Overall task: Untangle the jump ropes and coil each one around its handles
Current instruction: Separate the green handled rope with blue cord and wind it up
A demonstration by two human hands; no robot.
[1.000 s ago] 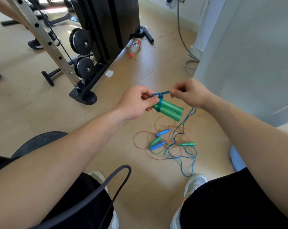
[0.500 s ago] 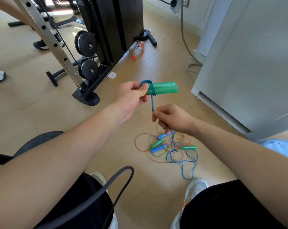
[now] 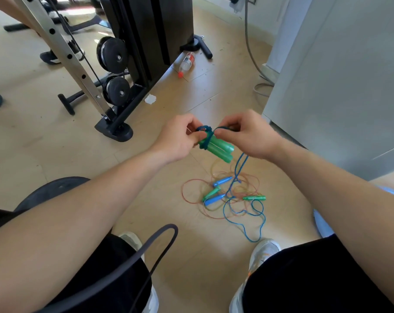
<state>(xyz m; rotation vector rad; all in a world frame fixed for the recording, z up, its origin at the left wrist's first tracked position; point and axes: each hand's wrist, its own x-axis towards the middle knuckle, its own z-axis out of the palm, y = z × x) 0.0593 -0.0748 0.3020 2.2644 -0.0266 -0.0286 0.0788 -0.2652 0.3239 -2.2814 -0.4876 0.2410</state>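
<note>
Left hand (image 3: pixel 180 141) gripping paired green handles (image 3: pixel 218 149) angled down toward the right, right hand (image 3: pixel 248 134) pinching blue rope (image 3: pixel 222 128) wound around them, above the floor (image 3: pixel 56 154).

Forearms extended forward, left hand (image 3: pixel 180 140) and right hand (image 3: pixel 251 136) close together, fingers (image 3: pixel 232 123) curled pinching.

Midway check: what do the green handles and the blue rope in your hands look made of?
Green handles: probably moulded plastic, smooth, uniform colour. Blue rope: thin flexible cord that bends tightly, perhaps PVC or braid; texture too small to tell.
</note>
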